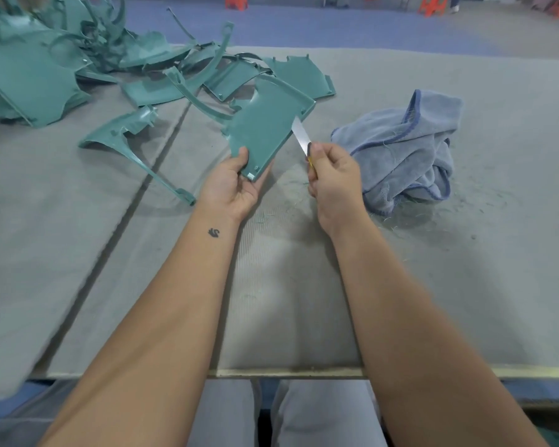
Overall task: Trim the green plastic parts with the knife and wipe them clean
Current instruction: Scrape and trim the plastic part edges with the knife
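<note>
My left hand (234, 183) grips the near corner of a flat green plastic panel (265, 127), holding it tilted above the table. My right hand (331, 180) is curled round a knife (301, 139) with a yellow handle. Its bare metal blade points up and left and meets the panel's right edge. A crumpled blue-grey cloth (407, 146) lies on the table just right of my right hand.
A heap of several green plastic parts (78, 62) fills the far left of the grey padded table (142, 253). One curved green part (126, 137) lies apart, left of my left hand. Fine shavings litter the mat around the cloth. The table's front edge (288, 372) runs above my knees.
</note>
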A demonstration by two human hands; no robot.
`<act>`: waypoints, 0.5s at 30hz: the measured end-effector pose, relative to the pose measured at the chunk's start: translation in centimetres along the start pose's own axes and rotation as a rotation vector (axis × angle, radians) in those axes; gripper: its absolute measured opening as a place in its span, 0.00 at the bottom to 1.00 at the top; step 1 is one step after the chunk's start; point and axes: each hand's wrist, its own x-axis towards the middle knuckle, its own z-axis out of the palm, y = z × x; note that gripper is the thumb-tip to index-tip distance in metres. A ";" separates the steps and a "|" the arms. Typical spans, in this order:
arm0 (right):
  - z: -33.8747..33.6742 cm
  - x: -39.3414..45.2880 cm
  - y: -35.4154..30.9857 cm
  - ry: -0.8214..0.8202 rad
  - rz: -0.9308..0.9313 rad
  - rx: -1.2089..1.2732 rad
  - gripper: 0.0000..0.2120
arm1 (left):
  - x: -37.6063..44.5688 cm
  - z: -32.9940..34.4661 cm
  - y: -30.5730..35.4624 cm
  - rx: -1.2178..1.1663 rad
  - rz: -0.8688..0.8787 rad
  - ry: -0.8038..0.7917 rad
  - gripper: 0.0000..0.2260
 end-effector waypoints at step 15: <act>0.5 -0.5 0.2 -0.057 -0.068 -0.158 0.14 | 0.0 0.3 -0.5 0.136 0.005 0.009 0.10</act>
